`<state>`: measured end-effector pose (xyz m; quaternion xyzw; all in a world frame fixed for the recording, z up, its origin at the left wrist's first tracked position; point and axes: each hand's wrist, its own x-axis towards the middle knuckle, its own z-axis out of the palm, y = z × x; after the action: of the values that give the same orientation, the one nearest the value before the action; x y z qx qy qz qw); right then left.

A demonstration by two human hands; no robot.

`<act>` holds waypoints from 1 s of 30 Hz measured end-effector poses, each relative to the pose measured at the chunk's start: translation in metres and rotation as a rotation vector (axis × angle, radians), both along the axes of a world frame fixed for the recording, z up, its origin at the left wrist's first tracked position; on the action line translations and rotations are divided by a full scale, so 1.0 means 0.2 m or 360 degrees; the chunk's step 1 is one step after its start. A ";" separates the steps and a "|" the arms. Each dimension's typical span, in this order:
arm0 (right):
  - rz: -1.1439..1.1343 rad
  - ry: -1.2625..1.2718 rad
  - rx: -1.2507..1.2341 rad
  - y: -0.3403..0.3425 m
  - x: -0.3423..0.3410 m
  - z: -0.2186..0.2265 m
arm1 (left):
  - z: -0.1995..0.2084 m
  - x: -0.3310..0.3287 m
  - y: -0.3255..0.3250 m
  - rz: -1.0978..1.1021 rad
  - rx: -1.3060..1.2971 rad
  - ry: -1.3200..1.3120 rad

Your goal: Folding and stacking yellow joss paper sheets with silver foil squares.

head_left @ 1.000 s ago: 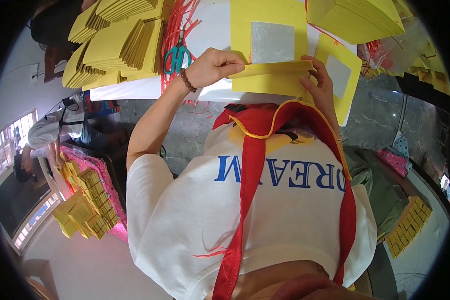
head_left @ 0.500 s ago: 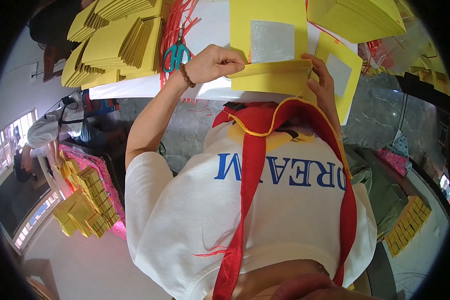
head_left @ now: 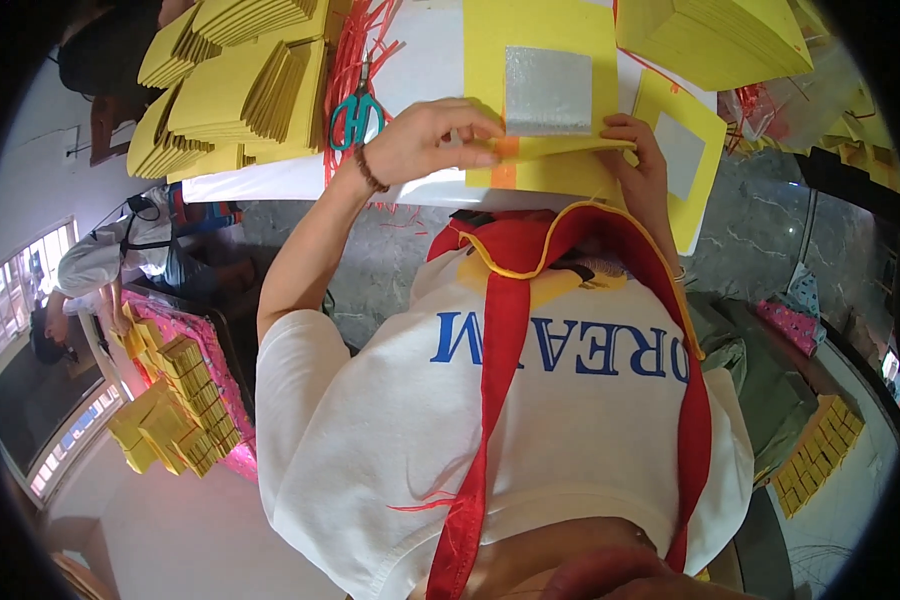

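Note:
A yellow paper sheet [head_left: 485, 60] with a silver square [head_left: 548, 90] lies on the white table in front of me. Its near part is folded up into a narrow flap, and an orange strip shows by the left end. My left hand [head_left: 425, 140] has thumb and fingers around the flap's left end, the fingertips slightly parted. At the other end, my right hand [head_left: 642, 155] grips the flap between curled fingers and thumb. Teal-handled scissors [head_left: 355, 122] lie left of my left hand, on red strings [head_left: 345, 60]. Another yellow sheet with a silver square [head_left: 682, 150] is beside my right hand.
Folded yellow paper bundles [head_left: 230, 95] are piled at the table's left. A thick yellow stack [head_left: 715, 40] stands at the far right. Another person [head_left: 120, 250] works at the left by a pink-covered table [head_left: 232, 400] with yellow bundles.
My left hand has loosened from a tight pinch, its fingers now more apart and slightly lower. The flap has tipped lower and looks thinner, and the orange strip has come into view.

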<state>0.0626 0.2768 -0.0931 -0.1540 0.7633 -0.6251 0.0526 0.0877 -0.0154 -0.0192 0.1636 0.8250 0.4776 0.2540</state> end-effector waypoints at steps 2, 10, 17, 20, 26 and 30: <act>-0.0017 0.0024 -0.0052 0.00 0.00 -0.02 | -0.02 0.02 -0.01 -0.0073 -0.0051 0.0898; -0.0070 0.0554 0.0269 -0.01 -0.01 0.07 | -0.12 0.05 0.06 0.0133 -0.0921 0.1718; 0.0425 0.0810 0.0557 0.04 0.02 0.18 | -0.11 0.15 0.06 -0.0027 -0.0471 0.1458; 0.0224 0.0410 0.0428 0.04 0.04 0.14 | -0.11 0.12 0.08 0.0144 -0.0208 0.1152; -0.0145 -0.0466 0.0038 -0.11 0.01 0.24 | -0.19 0.00 0.11 0.0887 0.0028 0.0199; -0.0333 -0.0061 0.0155 -0.11 -0.02 0.19 | -0.24 -0.05 0.14 0.1002 0.0135 0.0150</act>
<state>0.0593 0.2541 -0.0555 -0.0589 0.8036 -0.5922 0.0092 0.0771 0.0122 -0.0664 -0.0672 0.8252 0.5587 0.0483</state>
